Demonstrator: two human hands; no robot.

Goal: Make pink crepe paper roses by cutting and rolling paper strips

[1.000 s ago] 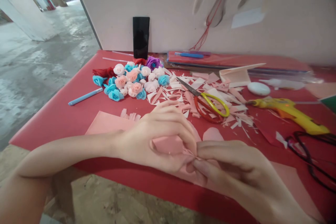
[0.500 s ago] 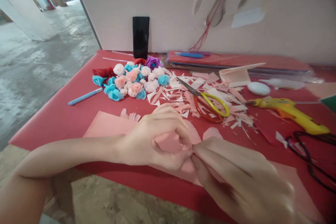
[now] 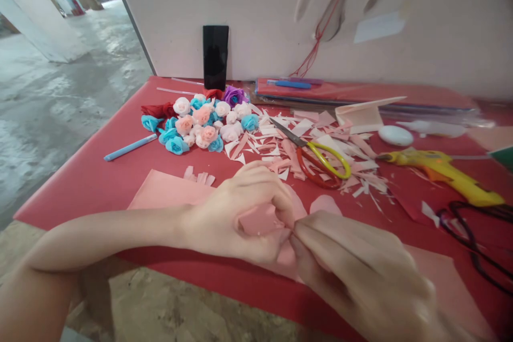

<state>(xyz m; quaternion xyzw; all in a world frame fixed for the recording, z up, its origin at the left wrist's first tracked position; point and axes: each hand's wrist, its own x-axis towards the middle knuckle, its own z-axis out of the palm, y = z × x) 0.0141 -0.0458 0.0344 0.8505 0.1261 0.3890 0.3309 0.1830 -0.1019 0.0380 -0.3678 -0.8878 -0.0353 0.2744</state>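
Note:
My left hand [image 3: 244, 216] curves over the near part of the table, thumb and forefinger pinched at their tips. My right hand [image 3: 360, 267] meets it there, its thumb and fingers also pinched. Between the touching fingertips is a small pink paper piece [image 3: 279, 224], mostly hidden by the fingers. Beneath the hands lies pink paper [image 3: 170, 192], reaching out to the left, and a rounded pink paper petal [image 3: 324, 204] shows just beyond my right hand. Another pink sheet [image 3: 435, 272] lies partly under my right wrist.
Paper roses [image 3: 208, 136] are heaped at the back left before a phone [image 3: 215, 59] leaning on the wall. Scissors [image 3: 316, 155] rest on paper scraps [image 3: 260, 141]. A yellow glue gun [image 3: 449, 171] and dark cable [image 3: 471, 246] are at the right. A blue pen [image 3: 130, 148] lies left.
My right hand has shifted slightly left and downward, its fingertips still against those of my left hand. The paper piece between them shows less than before. Everything else stays put.

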